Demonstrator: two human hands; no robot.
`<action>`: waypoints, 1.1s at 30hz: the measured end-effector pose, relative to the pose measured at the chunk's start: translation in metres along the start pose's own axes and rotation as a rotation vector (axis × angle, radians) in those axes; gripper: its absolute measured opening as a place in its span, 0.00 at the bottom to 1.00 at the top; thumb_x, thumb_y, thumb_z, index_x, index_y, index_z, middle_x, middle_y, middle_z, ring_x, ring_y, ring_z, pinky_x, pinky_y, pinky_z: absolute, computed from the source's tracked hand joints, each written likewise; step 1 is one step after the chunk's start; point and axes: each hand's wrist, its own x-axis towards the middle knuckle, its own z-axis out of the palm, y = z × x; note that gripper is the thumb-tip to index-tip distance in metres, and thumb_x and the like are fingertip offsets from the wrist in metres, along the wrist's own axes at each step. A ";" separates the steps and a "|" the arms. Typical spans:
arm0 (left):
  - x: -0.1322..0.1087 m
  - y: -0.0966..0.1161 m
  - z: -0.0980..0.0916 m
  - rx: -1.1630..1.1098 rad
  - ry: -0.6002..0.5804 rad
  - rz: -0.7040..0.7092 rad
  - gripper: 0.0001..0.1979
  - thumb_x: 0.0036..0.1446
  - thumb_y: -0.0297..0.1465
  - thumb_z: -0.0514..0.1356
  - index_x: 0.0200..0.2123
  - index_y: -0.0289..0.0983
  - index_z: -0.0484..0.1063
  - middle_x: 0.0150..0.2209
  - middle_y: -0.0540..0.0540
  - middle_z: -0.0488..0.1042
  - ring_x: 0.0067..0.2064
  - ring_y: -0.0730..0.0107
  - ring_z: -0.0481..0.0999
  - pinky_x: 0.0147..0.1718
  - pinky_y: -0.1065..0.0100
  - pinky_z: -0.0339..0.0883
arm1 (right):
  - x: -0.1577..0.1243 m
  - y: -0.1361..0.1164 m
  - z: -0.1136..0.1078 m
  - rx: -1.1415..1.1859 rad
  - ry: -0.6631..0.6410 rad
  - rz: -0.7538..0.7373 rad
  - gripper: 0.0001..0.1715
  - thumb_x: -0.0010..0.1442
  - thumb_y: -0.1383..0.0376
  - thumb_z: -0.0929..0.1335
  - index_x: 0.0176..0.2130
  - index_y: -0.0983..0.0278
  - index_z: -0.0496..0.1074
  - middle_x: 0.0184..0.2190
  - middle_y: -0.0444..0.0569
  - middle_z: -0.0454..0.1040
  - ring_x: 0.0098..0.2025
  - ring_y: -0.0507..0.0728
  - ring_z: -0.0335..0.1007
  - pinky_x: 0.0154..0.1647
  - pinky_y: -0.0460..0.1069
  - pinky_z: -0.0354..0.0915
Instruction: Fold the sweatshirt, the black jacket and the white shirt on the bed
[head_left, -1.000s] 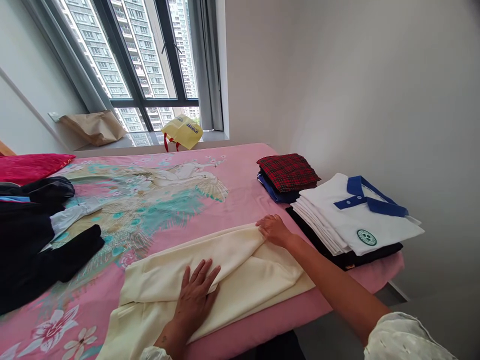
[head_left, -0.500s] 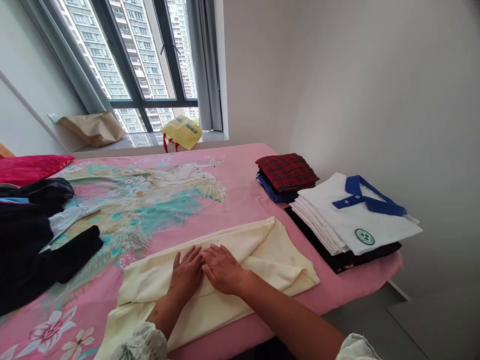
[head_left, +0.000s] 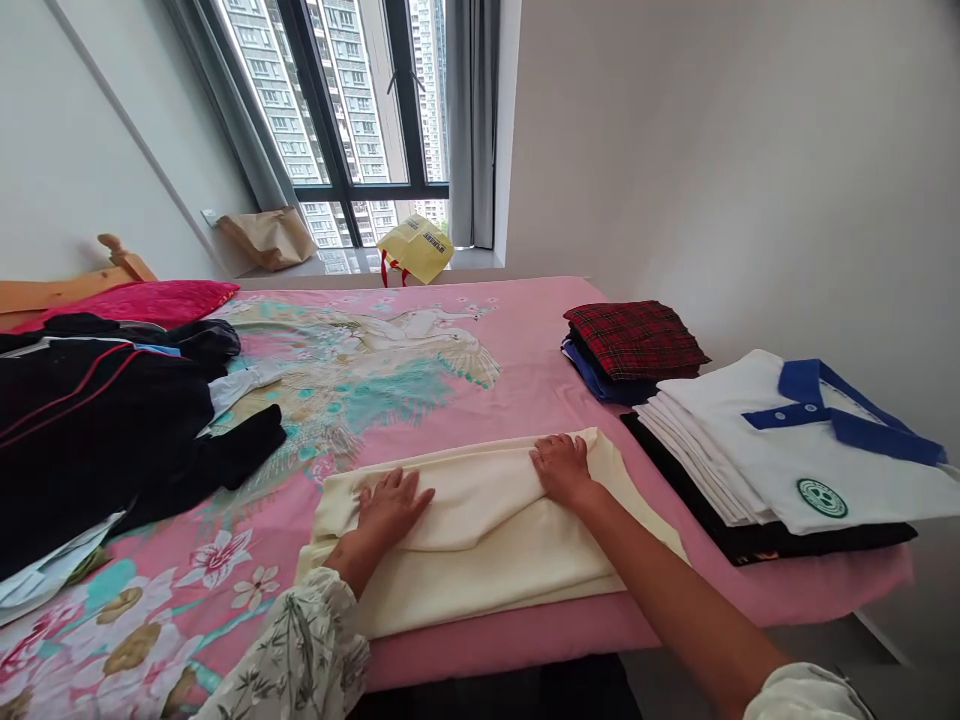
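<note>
A cream-coloured garment point(head_left: 495, 575), folded lengthwise, lies along the near edge of the bed; its exact kind is not clear. On its left part my left hand point(head_left: 391, 508) rests palm down, fingers spread. Farther right, close to the garment's far edge, my right hand point(head_left: 561, 468) lies on the cloth with its fingers extended and slightly apart. A loose fold of the upper layer runs between the two hands. Both hands touch the cloth without gripping it.
To the right are folded white polo shirts point(head_left: 720, 430) with a blue collar on top, over a black garment point(head_left: 739, 540). Behind them sits a red plaid piece point(head_left: 637, 340) on blue clothes. Dark clothes point(head_left: 105, 430) heap at left. A yellow bag point(head_left: 416, 248) stands by the window.
My hands, close together before, are now apart; the right one has slid right to the garment's far edge. The garment's right end lies flatter. The view has turned left.
</note>
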 end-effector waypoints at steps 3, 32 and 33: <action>0.009 -0.020 -0.014 0.036 0.057 0.019 0.22 0.62 0.37 0.43 0.55 0.41 0.64 0.61 0.40 0.61 0.61 0.57 0.58 0.57 0.52 0.49 | 0.011 0.002 -0.007 -0.013 0.015 -0.036 0.18 0.64 0.59 0.56 0.40 0.60 0.72 0.45 0.55 0.71 0.52 0.62 0.58 0.60 0.64 0.32; 0.018 -0.060 -0.018 0.010 0.279 0.248 0.19 0.59 0.29 0.45 0.47 0.41 0.71 0.55 0.44 0.69 0.58 0.62 0.63 0.59 0.58 0.50 | 0.009 -0.064 -0.017 0.187 0.117 -0.208 0.21 0.64 0.62 0.55 0.52 0.62 0.65 0.55 0.52 0.64 0.59 0.57 0.53 0.64 0.56 0.36; 0.015 -0.056 -0.014 0.014 0.248 0.280 0.20 0.60 0.30 0.44 0.50 0.41 0.70 0.57 0.45 0.67 0.61 0.62 0.60 0.61 0.56 0.46 | 0.000 -0.079 -0.015 0.248 0.052 -0.317 0.23 0.65 0.60 0.54 0.55 0.63 0.64 0.58 0.51 0.62 0.61 0.56 0.50 0.64 0.54 0.39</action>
